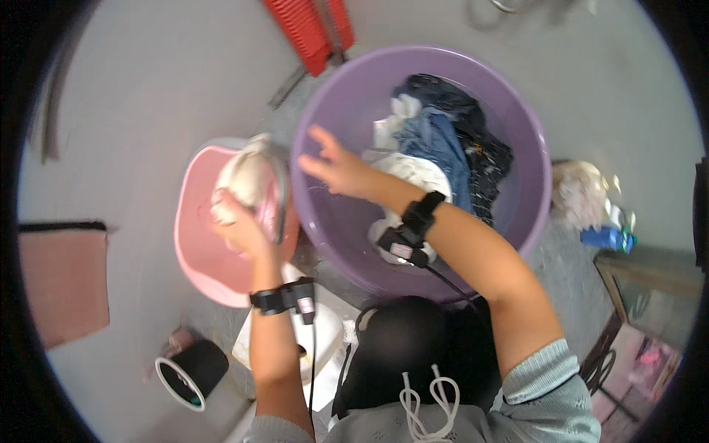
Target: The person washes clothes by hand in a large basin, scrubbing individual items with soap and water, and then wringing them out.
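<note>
My left hand [240, 227] is closed on a bundled white cloth [247, 176] at the pink basin [193, 229], to the left. Its fingertips are blurred against the fabric. My right hand [336, 170] hovers over the left side of a large purple tub [347, 103], fingers apart and nothing in them. Inside the tub lie wet clothes: a blue denim garment [437, 144], a dark garment [491, 166] and white pieces [421, 171] partly hidden beneath my right forearm. Each of my wrists wears a black strap with a small device and cable.
A red ridged plastic object [310, 33] stands behind the tub. To the right are a clear plastic bag [580, 192] and a blue bottle [607, 238]. A black bin with a white rim [203, 373] stands lower left, near a white toilet-like fixture [321, 332].
</note>
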Demonstrator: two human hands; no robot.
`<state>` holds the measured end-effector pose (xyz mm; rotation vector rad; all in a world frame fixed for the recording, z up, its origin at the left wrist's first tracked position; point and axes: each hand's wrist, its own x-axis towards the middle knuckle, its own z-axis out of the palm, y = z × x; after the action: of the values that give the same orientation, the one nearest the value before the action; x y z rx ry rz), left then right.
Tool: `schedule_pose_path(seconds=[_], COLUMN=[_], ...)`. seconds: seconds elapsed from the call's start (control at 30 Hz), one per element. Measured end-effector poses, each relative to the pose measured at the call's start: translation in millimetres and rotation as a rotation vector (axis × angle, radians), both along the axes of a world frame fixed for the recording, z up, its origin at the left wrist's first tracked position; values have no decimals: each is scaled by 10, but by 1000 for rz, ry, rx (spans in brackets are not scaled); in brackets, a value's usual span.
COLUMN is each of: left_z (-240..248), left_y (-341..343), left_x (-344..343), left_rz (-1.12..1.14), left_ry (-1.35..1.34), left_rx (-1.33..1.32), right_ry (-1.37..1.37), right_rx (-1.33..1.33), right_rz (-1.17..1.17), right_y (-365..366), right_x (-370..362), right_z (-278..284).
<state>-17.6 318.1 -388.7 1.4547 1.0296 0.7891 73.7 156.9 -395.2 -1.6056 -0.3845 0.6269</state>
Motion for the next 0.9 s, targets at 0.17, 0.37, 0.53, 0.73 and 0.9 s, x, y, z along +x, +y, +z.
schedule_pose_path(seconds=[0.17, 0.37, 0.53, 0.73, 0.9], left_z=[-260, -488, -840, -1001, -949], left_y=[-31, -1516, -2326, -2226, -2223], left_x=[-128, 310, 449, 373, 494], left_rz=[-142, -1028, -1630, -1815, -1841], left_ry=[144, 212, 310, 1103, 1436], left_rx=[375, 167, 697, 984, 856], right_ry=[-328, -155, -198, -10, 15], right_rx=[-597, -1179, -1321, -1404, -1417], right_rz=[-279, -661, -420, 193, 222], right_y=[-691, -2349, -2365, -2130, -2573], right_x=[5, 158, 1, -182, -208], right_z=[-480, -817, -1013, -874, -1213])
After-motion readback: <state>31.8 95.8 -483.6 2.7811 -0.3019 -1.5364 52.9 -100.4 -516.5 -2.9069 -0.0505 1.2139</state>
